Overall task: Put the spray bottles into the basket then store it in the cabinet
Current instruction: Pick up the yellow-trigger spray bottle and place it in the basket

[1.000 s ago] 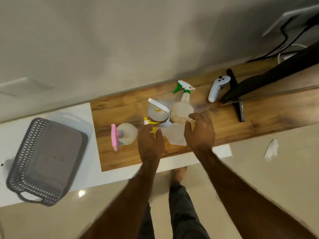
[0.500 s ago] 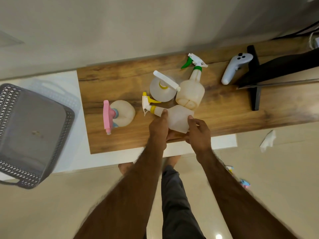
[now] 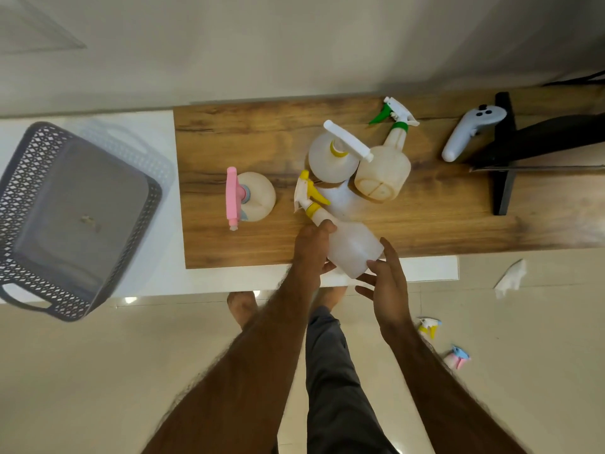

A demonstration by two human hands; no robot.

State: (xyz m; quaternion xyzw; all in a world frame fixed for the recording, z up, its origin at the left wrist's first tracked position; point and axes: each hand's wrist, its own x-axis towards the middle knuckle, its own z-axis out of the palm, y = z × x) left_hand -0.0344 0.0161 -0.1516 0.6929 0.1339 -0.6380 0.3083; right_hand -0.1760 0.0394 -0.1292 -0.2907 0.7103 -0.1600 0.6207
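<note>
My left hand [image 3: 311, 250] grips a translucent spray bottle with a yellow-and-white trigger [image 3: 350, 245], tilted over the front edge of the wooden board [image 3: 235, 139]. My right hand [image 3: 388, 283] is beside the bottle's base, fingers spread, its fingertips at the base. On the board stand a pink-trigger bottle [image 3: 255, 196], a white-trigger bottle [image 3: 330, 158] and a green-trigger bottle [image 3: 384, 170]. The grey lattice basket [image 3: 26, 165] sits to the left on the white surface, with nothing in it.
A grey handheld controller [image 3: 468, 131] and a black monitor stand [image 3: 505, 152] occupy the board's right end. On the tiled floor lie a crumpled white tissue [image 3: 510, 278] and two small spray heads [image 3: 442, 345]. My feet are below the counter edge.
The yellow-trigger bottle has been lifted off the board and drawn toward the front edge in my left hand. My right hand has loosened and shifted to its base.
</note>
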